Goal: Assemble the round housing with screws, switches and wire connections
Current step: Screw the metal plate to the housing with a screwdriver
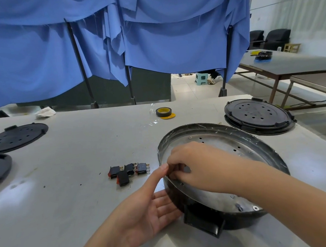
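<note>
1. Right now the round housing point(224, 169) sits tilted on the grey table point(80, 153), toward the right front, its near-left side lifted and its black side block point(205, 223) pointing at the camera.

2. Left hand point(147, 210) is spread, palm up against the outer wall, fingers tucked beneath the raised edge and thumb reaching up to the rim. It props the housing rather than grips it.

3. Right hand point(191, 164) comes in over the shiny inner plate, fingers curled and pinched at the near-left rim. Whether it nips a screw, a strip of film or the rim itself, I cannot tell; the fingertips hide it.

4. Handling call: this looks like thin sheet metal in a black shell, stiff, fairly light, and likely slick on the bright plate. The rim may be sharp-edged, so hold it by the outer wall or the side block, not the bare lip.

5. Clear film clings along the far rim, which could make a grip there slide.

6. Waiting nearby: a cluster of rocker switches point(129, 173) just left of the housing, a tape roll point(164, 112) farther back, and black lids, one at far right point(258, 115) and two at far left point(13, 137).

7. Judging by the loose switches, fitting them is not yet done.
</note>
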The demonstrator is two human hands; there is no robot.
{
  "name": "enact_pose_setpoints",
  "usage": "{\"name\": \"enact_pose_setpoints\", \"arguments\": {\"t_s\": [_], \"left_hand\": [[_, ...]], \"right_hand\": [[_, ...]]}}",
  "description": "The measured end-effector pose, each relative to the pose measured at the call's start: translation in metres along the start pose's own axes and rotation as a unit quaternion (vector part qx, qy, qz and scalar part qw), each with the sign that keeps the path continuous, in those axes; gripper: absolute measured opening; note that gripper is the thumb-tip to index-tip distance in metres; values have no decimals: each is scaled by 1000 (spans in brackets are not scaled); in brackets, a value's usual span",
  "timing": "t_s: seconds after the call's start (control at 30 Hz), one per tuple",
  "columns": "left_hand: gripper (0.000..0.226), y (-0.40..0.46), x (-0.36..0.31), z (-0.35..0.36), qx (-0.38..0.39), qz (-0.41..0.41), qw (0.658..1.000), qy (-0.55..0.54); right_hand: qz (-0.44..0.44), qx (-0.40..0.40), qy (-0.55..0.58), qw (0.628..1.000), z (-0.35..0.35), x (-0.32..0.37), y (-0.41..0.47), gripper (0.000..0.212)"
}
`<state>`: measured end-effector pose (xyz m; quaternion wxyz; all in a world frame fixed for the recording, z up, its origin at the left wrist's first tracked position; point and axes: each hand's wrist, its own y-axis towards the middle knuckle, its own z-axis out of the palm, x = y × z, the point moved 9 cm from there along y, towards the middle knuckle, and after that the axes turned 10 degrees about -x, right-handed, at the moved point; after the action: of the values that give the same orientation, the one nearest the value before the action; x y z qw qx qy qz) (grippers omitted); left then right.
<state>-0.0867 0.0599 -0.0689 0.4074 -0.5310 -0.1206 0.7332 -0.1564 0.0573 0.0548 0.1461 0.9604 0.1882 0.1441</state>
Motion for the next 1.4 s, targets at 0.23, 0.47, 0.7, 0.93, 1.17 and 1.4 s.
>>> {"name": "enact_pose_setpoints", "arguments": {"t_s": [0.23, 0.47, 0.7, 0.93, 1.17, 1.4], "left_hand": [[81, 0, 0, 0, 1, 0, 1000, 2], [82, 0, 0, 0, 5, -1, 1000, -3], [81, 1, 0, -1, 3, 1, 1000, -2], [78, 2, 0, -1, 2, 1, 1000, 4], [81, 1, -1, -1, 2, 2, 1000, 1], [81, 2, -1, -1, -1, 5, 1000, 8]], "right_hand": [[7, 23, -59, 998, 2, -3, 7, 20], [7, 42, 4, 999, -1, 1, 4, 9], [-11, 32, -70, 997, 3, 5, 8, 14], [6, 33, -6, 999, 0, 1, 6, 10], [12, 11, -3, 1000, 0, 0, 6, 9], [10, 9, -29, 999, 3, -1, 6, 10]]}}
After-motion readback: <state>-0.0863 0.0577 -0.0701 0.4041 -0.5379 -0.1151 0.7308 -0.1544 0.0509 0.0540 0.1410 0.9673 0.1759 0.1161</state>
